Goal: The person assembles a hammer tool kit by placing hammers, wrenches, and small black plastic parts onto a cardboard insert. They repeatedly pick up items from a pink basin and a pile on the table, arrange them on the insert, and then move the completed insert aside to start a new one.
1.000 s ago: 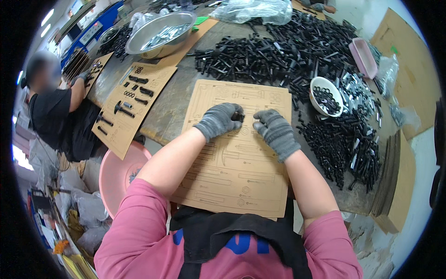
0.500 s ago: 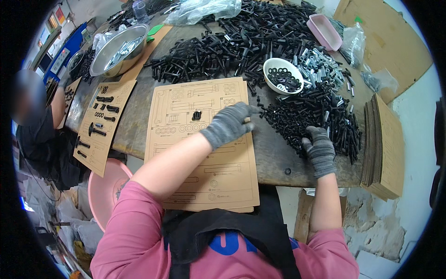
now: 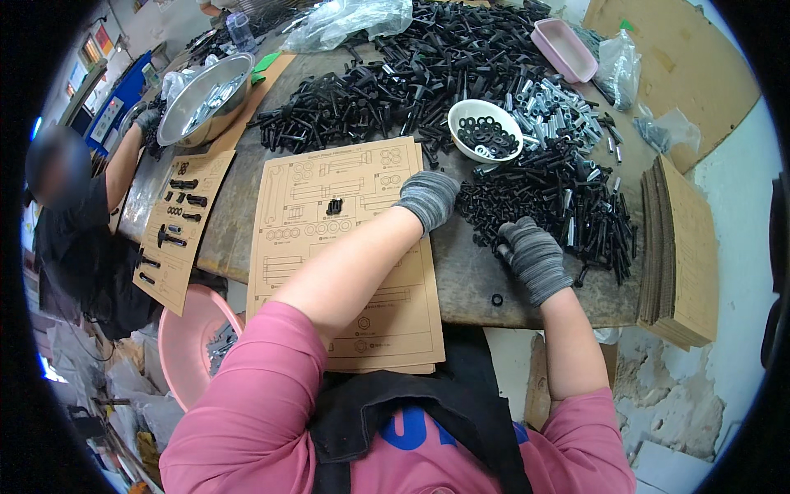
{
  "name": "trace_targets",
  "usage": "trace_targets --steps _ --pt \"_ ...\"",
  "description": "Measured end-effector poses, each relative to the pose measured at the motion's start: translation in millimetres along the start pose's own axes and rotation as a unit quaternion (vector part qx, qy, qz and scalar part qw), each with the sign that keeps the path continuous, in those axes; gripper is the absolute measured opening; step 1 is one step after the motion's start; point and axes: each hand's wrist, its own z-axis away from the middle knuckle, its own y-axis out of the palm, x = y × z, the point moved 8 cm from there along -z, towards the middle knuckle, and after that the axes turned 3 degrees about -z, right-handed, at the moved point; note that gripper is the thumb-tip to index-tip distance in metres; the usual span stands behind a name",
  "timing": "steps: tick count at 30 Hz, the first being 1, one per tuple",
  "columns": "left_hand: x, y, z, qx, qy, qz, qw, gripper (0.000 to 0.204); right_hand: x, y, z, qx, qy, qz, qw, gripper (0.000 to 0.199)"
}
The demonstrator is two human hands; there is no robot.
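Both my hands wear grey knitted gloves. My left hand [image 3: 429, 201] is over the right edge of the printed cardboard sheet [image 3: 284, 239], its fingers curled toward the heap of small black screws [image 3: 487, 202]; their tips are hidden. My right hand [image 3: 535, 262] rests at the near side of that heap, fingers bent and drawn together among the screws. What either hand holds cannot be made out. A little cluster of short black screws [image 3: 334, 207] lies on the sheet, left of my left forearm.
A white bowl of black washers [image 3: 485, 132] stands behind the screws, beside silver sleeves [image 3: 547, 111] and a large pile of black bolts [image 3: 395, 82]. Stacked cardboard [image 3: 679, 255] stands at the right. At the left are a filled card [image 3: 183, 222], a metal basin [image 3: 206, 103] and a co-worker [image 3: 78, 222].
My left hand has moved right, off the sheet to the screw heap, and its fingers have curled. My right hand has shifted left along the heap. The co-worker's arm has reached farther out.
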Motion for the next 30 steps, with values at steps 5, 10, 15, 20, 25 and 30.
trace_targets --steps 5,10,15,20,25,30 --pt "-8 -7 9 -0.013 -0.019 -0.024 0.999 0.024 -12 -3 -4 -0.06 -0.04 -0.026 0.997 0.014" --pt "4 -15 20 -0.088 -0.034 0.028 0.995 0.021 -9 -14 -4 -0.11 -0.063 -0.091 0.988 0.013" --pt "29 -43 63 -0.16 -0.027 0.102 0.981 0.023 -5 -34 0 -0.17 -0.069 -0.136 0.974 0.015" --pt "118 -22 123 -0.141 -0.083 0.071 0.984 0.021 -17 -33 -10 -0.132 -0.026 -0.122 0.983 0.019" --pt "187 2 164 -0.046 -0.14 -0.004 0.989 0.02 27 -48 -29 -0.155 -0.091 -0.232 0.956 0.017" --pt "207 14 179 -0.092 -0.077 0.058 0.991 0.029 95 -38 -56 -0.131 -0.169 -0.274 0.938 0.011"
